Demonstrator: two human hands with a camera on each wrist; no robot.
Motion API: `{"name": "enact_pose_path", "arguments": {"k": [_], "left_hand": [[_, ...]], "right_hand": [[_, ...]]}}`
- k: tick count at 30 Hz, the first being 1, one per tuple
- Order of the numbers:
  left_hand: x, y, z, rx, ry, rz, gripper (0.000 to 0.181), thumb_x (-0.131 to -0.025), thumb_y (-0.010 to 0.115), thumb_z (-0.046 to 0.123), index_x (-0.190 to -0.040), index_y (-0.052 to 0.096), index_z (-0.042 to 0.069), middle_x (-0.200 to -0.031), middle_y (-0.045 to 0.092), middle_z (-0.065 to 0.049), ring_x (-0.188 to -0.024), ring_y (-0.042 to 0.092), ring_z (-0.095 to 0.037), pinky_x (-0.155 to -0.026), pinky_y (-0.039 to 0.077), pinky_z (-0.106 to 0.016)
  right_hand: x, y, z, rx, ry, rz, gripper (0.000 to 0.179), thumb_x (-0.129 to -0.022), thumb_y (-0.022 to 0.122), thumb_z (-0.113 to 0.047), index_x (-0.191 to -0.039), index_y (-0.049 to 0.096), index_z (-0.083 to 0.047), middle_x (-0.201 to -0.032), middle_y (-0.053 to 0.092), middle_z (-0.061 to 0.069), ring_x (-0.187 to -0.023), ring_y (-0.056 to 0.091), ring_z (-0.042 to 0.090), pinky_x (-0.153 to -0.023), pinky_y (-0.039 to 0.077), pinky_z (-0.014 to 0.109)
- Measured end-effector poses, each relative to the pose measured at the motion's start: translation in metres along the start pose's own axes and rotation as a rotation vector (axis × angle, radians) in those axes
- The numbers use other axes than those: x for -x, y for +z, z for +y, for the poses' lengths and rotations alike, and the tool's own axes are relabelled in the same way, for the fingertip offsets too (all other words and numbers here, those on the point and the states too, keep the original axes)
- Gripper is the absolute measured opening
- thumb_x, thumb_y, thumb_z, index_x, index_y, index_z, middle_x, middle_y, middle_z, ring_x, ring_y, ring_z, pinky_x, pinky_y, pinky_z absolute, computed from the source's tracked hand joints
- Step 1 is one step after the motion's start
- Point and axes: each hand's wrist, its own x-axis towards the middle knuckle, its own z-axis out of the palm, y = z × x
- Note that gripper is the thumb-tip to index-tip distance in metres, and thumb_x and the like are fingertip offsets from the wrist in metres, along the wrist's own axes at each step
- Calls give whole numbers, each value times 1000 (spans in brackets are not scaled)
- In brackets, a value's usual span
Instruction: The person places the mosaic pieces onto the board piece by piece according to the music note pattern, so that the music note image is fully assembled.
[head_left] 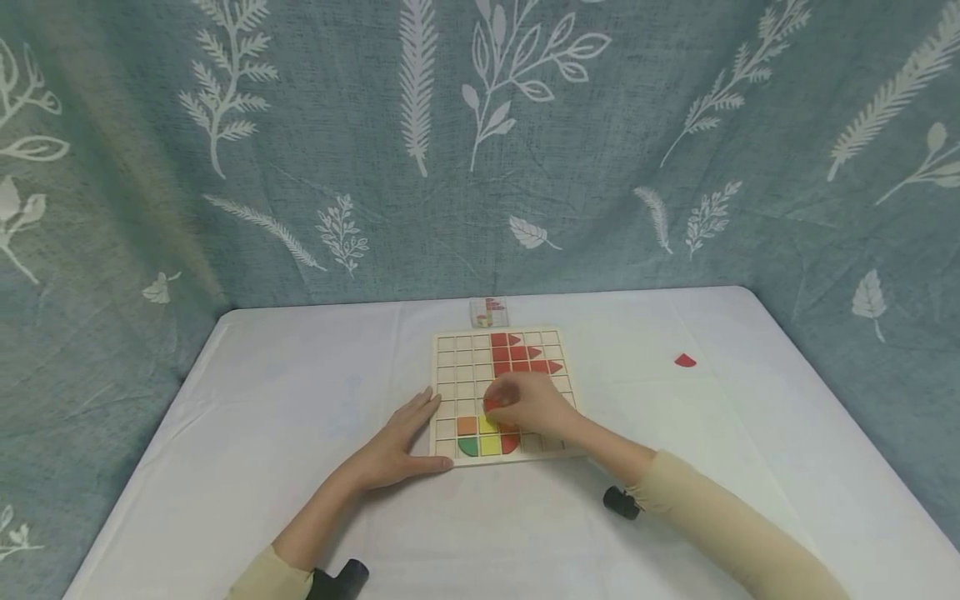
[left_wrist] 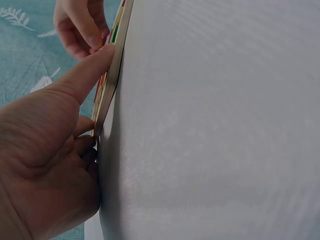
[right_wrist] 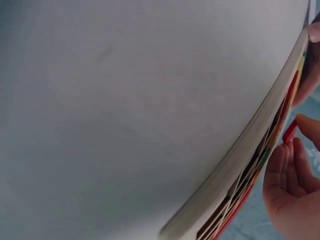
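Note:
A square wooden grid board lies on the white table. My right hand is over its middle and pinches a small red piece between thumb and fingers. The left hand rests at the front left corner, its thumb on the front edge and fingertips on the left edge. Red squares and triangles form three rows at the board's upper right. Toward the front sit an orange square, yellow squares, a green rounded piece and a red rounded piece. The right hand covers part of the grid.
A small card with a coloured pattern lies just behind the board. One loose red rounded piece is on the table to the right. Patterned blue-green cloth hangs behind and along both sides.

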Motion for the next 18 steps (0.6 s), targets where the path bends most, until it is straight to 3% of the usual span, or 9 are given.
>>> {"name": "enact_pose_path", "arguments": {"k": [6, 12, 18], "left_hand": [[-1, 1, -1, 1, 1, -7, 97, -81, 77, 45, -154, 27, 7, -162, 12, -14, -148, 5, -35, -116, 13, -59], [-1, 1, -2, -3, 6, -7, 96, -82, 77, 44, -154, 26, 6, -162, 12, -14, -148, 5, -35, -116, 13, -59], [0, 1, -2, 0, 3, -3, 96, -81, 77, 43, -154, 26, 7, -162, 12, -14, -148, 6, -35, -116, 14, -59]], "right_hand": [[-11, 6, 2, 102, -21, -9, 15, -83, 79, -19, -97, 72, -18, -86, 66, -12, -81, 58, 8, -75, 51, 26], [-13, 7, 2, 87, -71, -13, 8, -85, 77, -18, -92, 74, -16, -86, 69, -11, -87, 62, 11, -81, 53, 31], [-9, 0, 5, 62, -11, -1, 7, -88, 74, -25, -93, 76, -19, -89, 70, -13, -91, 64, 10, -83, 53, 32]]}}
